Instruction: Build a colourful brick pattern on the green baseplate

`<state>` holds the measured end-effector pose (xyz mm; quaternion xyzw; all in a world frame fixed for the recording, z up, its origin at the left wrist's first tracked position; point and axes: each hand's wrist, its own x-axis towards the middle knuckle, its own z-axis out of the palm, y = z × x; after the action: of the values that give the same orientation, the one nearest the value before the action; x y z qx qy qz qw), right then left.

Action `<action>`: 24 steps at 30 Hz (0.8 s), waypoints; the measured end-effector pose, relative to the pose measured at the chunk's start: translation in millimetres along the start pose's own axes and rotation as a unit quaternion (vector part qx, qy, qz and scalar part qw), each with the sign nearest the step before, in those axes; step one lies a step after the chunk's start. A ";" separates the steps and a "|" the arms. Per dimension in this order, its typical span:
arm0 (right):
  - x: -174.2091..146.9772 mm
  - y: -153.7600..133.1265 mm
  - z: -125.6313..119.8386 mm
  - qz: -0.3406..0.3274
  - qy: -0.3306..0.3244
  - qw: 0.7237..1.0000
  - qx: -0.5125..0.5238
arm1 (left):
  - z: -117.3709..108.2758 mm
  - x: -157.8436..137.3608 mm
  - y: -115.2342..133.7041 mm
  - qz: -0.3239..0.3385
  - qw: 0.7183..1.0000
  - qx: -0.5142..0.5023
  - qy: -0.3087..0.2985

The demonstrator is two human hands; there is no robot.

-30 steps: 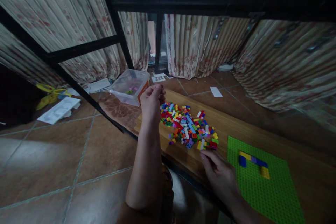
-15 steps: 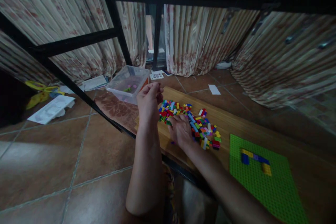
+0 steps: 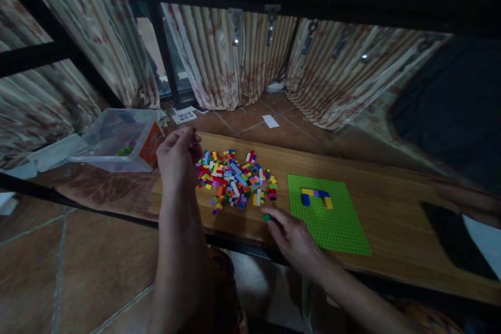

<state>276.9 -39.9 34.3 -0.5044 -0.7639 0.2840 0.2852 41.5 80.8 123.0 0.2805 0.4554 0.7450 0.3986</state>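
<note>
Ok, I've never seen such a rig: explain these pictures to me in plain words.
There is no machine here: you see a person's left hand and right hand, both bare. Every picture comes from one camera worn on that person's head, looking forward and down. On the wooden table lies a pile of loose colored bricks; to its right is a green baseplate with a few joined blue, yellow and purple bricks. The right hand pinches a small green brick. The left hand is raised beside the pile; I cannot tell whether it holds anything.
</note>
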 end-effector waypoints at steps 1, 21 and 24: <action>-13.0 12.1 -9.1 0.028 0.014 0.999 0.007 | 7.8 -3.4 -4.8 -0.002 1.000 0.011 -0.015; -20.5 86.1 -55.5 0.204 0.169 0.958 0.112 | 82.5 -131.8 -124.3 -0.038 0.734 0.462 -0.497; -19.4 88.9 -54.6 0.198 0.177 0.960 0.091 | 84.3 -134.9 -126.7 -0.046 0.718 0.484 -0.499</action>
<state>376.8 -20.7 4.1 -0.6597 -0.5572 0.3090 0.3986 221.0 38.4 37.4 0.7450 0.5011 0.1560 0.4118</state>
